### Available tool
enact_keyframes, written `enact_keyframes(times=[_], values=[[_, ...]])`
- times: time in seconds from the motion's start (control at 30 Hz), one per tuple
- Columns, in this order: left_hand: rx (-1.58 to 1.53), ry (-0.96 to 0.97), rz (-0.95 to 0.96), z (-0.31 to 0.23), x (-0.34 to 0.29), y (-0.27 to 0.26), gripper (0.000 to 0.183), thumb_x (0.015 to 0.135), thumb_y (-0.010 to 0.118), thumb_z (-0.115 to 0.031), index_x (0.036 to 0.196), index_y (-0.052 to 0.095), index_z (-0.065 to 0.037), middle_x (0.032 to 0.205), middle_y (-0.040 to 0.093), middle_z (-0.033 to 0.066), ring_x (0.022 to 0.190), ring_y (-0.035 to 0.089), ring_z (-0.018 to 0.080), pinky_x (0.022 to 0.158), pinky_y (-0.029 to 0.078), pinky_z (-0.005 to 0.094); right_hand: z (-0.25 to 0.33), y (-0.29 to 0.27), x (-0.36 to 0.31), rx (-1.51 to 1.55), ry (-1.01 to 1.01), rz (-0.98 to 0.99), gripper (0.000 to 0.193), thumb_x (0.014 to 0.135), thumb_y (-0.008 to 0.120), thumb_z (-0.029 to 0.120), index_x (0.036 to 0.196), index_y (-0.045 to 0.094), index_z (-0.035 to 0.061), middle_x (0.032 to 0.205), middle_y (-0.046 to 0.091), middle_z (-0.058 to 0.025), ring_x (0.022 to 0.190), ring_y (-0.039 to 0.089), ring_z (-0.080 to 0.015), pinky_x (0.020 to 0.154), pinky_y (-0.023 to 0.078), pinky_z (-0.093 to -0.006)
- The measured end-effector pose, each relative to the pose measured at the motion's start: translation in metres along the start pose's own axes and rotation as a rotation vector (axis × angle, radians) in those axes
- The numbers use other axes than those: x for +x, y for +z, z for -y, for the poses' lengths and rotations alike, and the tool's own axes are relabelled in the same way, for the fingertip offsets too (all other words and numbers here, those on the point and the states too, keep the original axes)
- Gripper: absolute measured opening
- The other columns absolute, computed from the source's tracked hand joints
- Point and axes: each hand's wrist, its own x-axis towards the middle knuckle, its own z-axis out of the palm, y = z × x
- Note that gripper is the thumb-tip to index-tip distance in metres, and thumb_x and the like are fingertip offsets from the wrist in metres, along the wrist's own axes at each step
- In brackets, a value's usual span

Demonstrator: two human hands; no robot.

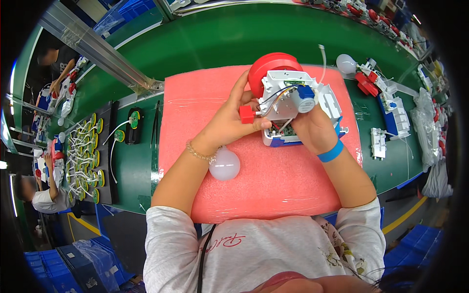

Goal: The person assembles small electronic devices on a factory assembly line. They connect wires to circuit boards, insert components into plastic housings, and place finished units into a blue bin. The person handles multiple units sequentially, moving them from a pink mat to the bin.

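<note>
A white plastic housing (pixel 286 75) with a round red part (pixel 272 62), a small silver motor (pixel 307 104) and loose wires is between my hands. My left hand (pixel 233 116) grips its left side, thumb along the lower edge and fingers partly behind it. A small red block (pixel 246 115) sticks out beside that thumb. From the lower right, my right hand (pixel 316 131) holds the housing below the motor; its fingertips are hidden. Under the housing lies a pink foam pad (pixel 190 102). A white globe (pixel 224 164) rests on the pad, next to my left wrist.
At left, a dark tray (pixel 108 146) holds several green round boards with white cables. Another white-and-red assembly (pixel 386 100), a white bracket (pixel 378 143) and clear plastic bags (pixel 426 129) lie at right. A metal post (pixel 97 49) rises at upper left. People work farther left.
</note>
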Motion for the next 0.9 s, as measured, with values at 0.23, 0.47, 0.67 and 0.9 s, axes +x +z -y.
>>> enact_keyframes(times=[0.23,0.47,0.67,0.9], values=[[-0.022,-0.048,0.053,-0.010,-0.001,0.007,0.102,0.063,0.080,-0.016,0.138,0.010,-0.010,0.116,0.051,0.0139,0.099,0.053,0.0219,0.086,0.042,0.0344,0.014,-0.003,-0.005,-0.005,0.021,0.085,0.096,0.063,0.065,0.062,0.132,0.028,0.0066,0.126,0.043,-0.0118,0.116,0.044,-0.0267,0.094,0.040,-0.0426],[0.229,-0.122,0.228,-0.010,0.000,0.004,0.088,0.066,0.074,-0.005,0.135,0.019,-0.004,0.105,0.055,0.0116,0.095,0.055,0.0191,0.084,0.044,0.0318,0.021,-0.010,-0.003,-0.333,-0.142,-0.031,0.107,0.056,0.078,0.046,0.134,0.019,0.0050,0.125,0.041,-0.0119,0.118,0.041,-0.0226,0.096,0.037,-0.0346],[-0.391,-0.263,0.335,0.007,-0.005,-0.015,0.064,0.077,0.058,0.003,0.132,0.027,-0.002,0.093,0.056,0.0057,0.089,0.055,0.0127,0.082,0.044,0.0266,0.018,-0.012,-0.006,-0.290,-0.110,-0.044,0.101,0.052,0.081,0.041,0.127,0.026,0.0019,0.120,0.044,-0.0111,0.115,0.043,-0.0215,0.096,0.037,-0.0333],[-0.444,-0.322,0.232,0.021,0.000,-0.015,0.044,0.083,0.053,-0.001,0.124,0.039,0.001,0.086,0.055,0.0031,0.085,0.055,0.0101,0.081,0.044,0.0244,0.016,-0.014,-0.008,-0.378,-0.094,-0.008,0.097,0.052,0.082,0.031,0.126,0.026,0.0027,0.117,0.044,-0.0096,0.112,0.045,-0.0209,0.095,0.039,-0.0334]])
